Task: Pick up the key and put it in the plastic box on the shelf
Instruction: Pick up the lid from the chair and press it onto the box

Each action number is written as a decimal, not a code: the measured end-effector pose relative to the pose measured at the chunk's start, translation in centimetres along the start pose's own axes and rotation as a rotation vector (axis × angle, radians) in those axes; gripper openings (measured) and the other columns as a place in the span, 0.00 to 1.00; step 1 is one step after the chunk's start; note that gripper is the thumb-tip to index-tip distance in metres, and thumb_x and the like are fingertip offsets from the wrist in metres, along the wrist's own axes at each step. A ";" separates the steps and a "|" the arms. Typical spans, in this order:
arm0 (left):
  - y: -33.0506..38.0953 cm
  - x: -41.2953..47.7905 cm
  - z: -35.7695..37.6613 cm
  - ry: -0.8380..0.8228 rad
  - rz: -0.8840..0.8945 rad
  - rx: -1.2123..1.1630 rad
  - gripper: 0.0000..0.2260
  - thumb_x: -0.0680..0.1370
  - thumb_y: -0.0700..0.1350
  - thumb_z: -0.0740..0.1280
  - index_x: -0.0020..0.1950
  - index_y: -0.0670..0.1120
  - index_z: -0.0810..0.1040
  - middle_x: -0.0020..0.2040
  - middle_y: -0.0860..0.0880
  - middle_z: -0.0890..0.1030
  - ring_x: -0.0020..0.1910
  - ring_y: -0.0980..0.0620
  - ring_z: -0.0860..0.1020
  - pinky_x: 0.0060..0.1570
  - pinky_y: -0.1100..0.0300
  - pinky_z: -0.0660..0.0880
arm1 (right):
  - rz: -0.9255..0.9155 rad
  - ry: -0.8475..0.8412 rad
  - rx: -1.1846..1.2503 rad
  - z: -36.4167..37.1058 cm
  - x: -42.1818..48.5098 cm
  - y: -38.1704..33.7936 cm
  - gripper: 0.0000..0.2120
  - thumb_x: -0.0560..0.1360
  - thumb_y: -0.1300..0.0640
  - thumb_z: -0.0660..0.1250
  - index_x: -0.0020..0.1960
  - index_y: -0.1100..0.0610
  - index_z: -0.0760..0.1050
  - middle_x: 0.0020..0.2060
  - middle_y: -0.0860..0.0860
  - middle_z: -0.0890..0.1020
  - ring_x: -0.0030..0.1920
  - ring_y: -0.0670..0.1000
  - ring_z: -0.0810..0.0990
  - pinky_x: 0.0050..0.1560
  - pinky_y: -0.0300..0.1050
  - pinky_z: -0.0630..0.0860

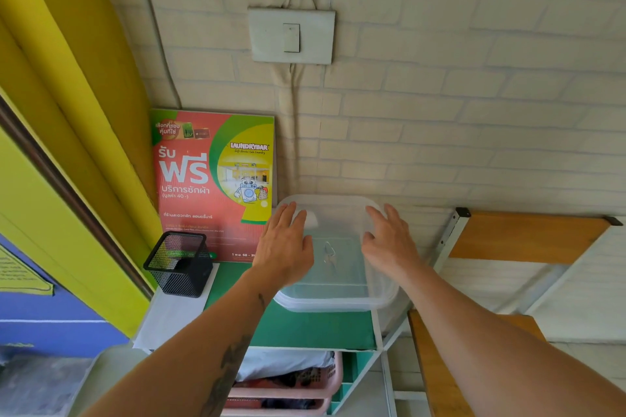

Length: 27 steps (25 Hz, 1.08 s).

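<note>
A pale brick-patterned wall (440, 95) with a light switch (292, 36) rises behind the green shelf top (305, 328), and a yellow curtain (67, 61) hangs at the far left. On that shelf we see the clear plastic box (338, 296) standing against the wall, its translucent lid on it. Through the lid we can make out the key (329, 256) lying on the bottom of the box, near the middle. Our left hand (284, 244) rests flat on the left part of the lid, fingers spread and gripping nothing. Our right hand (389, 244) lies open on the right part of the lid in the same way, fingers loosely apart. A red and green laundry poster (213, 179) leans against the wall just left of the box, and a black mesh holder (178, 264) stands in front of it. Below the shelf top a pink basket (298, 389) holds cloth
</note>
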<state>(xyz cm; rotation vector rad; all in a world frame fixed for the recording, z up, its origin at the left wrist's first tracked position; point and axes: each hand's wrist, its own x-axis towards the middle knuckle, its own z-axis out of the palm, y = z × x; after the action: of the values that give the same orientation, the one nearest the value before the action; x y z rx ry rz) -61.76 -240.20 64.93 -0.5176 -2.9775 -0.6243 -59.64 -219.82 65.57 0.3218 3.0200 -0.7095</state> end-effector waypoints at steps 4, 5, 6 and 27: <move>0.3 0.0 0.2 0.034 -0.039 -0.135 0.24 0.79 0.39 0.58 0.76 0.40 0.62 0.79 0.41 0.58 0.79 0.43 0.51 0.77 0.53 0.50 | 0.026 0.014 0.022 -0.2 0.5 -0.7 0.29 0.78 0.62 0.58 0.78 0.53 0.57 0.78 0.55 0.58 0.75 0.59 0.62 0.71 0.54 0.65; 0.3 0.1 0.1 0.038 -0.050 -0.154 0.24 0.78 0.38 0.58 0.76 0.39 0.62 0.79 0.41 0.58 0.79 0.43 0.51 0.76 0.53 0.51 | 0.036 0.019 0.017 -0.4 0.6 -1.1 0.30 0.78 0.63 0.58 0.78 0.54 0.57 0.77 0.55 0.59 0.74 0.60 0.62 0.70 0.54 0.66; 0.3 0.3 0.0 0.037 -0.058 -0.165 0.24 0.78 0.37 0.58 0.75 0.39 0.62 0.79 0.41 0.59 0.79 0.44 0.52 0.76 0.54 0.52 | 0.047 0.023 0.010 -0.5 0.7 -1.3 0.30 0.78 0.64 0.58 0.78 0.55 0.57 0.77 0.56 0.59 0.74 0.60 0.63 0.69 0.54 0.66; 0.5 -0.1 1.1 0.040 -0.079 0.122 0.25 0.77 0.45 0.55 0.74 0.42 0.64 0.79 0.43 0.59 0.79 0.44 0.54 0.75 0.49 0.54 | 0.032 0.104 -0.193 2.0 0.9 -1.4 0.30 0.78 0.58 0.59 0.78 0.53 0.53 0.74 0.57 0.59 0.63 0.62 0.67 0.51 0.51 0.76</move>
<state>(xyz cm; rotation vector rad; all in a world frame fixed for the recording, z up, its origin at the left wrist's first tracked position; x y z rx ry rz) -61.49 -239.34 64.17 -0.3759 -2.9865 -0.4488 -60.84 -221.78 64.36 0.4111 3.1391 -0.4073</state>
